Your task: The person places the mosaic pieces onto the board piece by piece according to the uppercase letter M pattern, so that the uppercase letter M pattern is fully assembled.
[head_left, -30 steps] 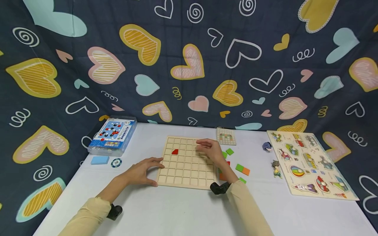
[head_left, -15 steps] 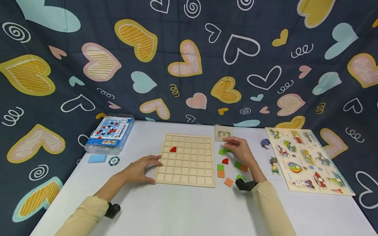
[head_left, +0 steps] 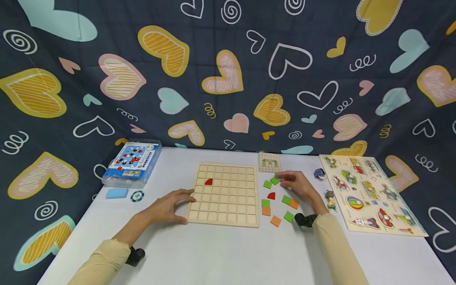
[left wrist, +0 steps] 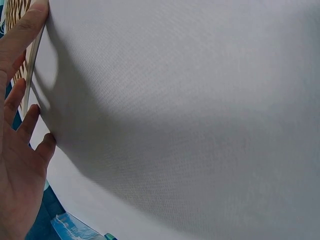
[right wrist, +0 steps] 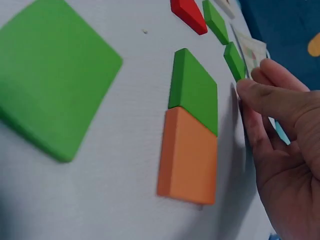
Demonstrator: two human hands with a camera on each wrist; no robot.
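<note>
Heart-patterned cloth (head_left: 119, 77) backs the white tabletop (head_left: 221, 253). Right of the grid board (head_left: 228, 190), a square green tile (head_left: 274, 180) lies cornerwise; the right hand (head_left: 298, 185) reaches it, grip slack, empty. The left hand (head_left: 167, 206), spread, touches the board.

Holds the left hand (head_left: 169, 208) with thumb (head_left: 179, 219) and fingers (head_left: 183, 192) spread apart and, on an outstretched forearm (head_left: 338, 245), the right hand (head_left: 298, 184) with fingers slightly bent.

The grid board (head_left: 228, 204) looks matt wood, the tiles (right wrist: 194, 157) smooth, the tablecloth (left wrist: 190, 100) woven.
</note>
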